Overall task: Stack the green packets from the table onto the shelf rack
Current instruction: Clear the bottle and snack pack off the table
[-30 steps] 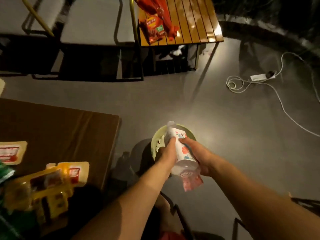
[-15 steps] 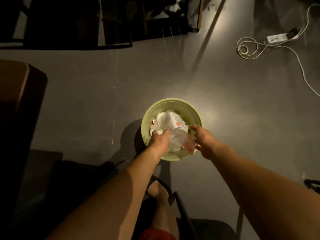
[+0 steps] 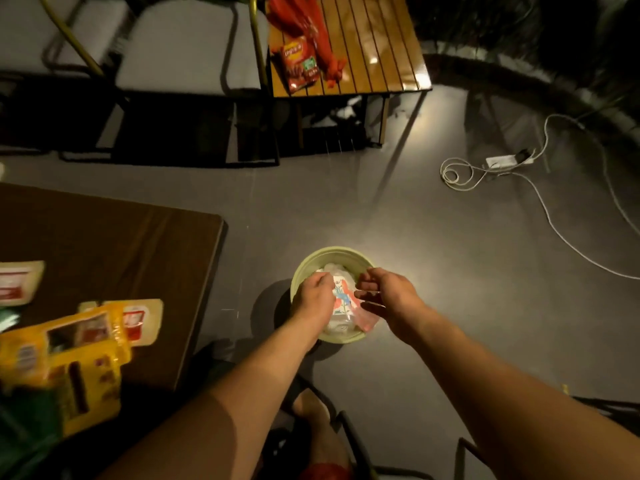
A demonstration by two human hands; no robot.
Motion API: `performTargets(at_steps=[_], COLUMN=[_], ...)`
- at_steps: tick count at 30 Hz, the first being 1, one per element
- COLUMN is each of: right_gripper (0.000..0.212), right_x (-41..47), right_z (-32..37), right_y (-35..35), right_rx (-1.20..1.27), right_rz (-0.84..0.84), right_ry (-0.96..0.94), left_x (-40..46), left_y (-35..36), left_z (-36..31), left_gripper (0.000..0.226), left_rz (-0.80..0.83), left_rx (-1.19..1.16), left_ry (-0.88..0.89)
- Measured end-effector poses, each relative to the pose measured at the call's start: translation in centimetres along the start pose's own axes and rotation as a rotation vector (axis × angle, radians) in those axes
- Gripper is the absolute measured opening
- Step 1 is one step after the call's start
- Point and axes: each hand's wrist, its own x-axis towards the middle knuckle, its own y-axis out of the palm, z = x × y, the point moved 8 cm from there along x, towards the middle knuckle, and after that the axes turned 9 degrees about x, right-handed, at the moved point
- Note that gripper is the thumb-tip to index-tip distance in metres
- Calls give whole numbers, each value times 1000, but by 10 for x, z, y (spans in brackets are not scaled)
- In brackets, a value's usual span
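We held both hands over the pale green bin (image 3: 301,268) on the floor — the left hand (image 3: 313,299) curled around the printed plastic bottle (image 3: 341,299), which sat on the crumpled white waste inside the bin. The right hand (image 3: 388,294) hovered just beside it with fingers loosely bent; whether it pinched the clear wrapper (image 3: 365,320) at the bottle's side, we could not tell. The brown table (image 3: 114,237) stood to our left, carrying yellow packets (image 3: 65,362) and red-and-cream sachets (image 3: 138,320). Green packets (image 3: 24,427) showed only as a dark blur at the table's near-left edge. Farther off, red snack bags (image 3: 299,60) lay on a slatted wooden table (image 3: 381,46) — beside grey chairs (image 3: 187,46).
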Motion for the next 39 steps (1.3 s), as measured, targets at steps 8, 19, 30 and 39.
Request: performTargets(at_steps=[8, 19, 30, 39], right_gripper=[26, 19, 93, 52], right_x=[-105, -217, -230, -204], right_z=[43, 41, 21, 36], right_y=[58, 186, 290, 314], right_rx=[-23, -663, -1516, -1485], right_rz=[235, 487, 427, 453], right_ry=[-102, -406, -908, -842], left_x=[-108, -207, -240, -227], left_y=[-81, -206, -292, -315], left_z=[-52, -10, 28, 20], left_gripper=[18, 17, 18, 31], left_rz=[-117, -427, -604, -733], left_rx=[-27, 32, 206, 240], left_ry=[198, 282, 258, 258])
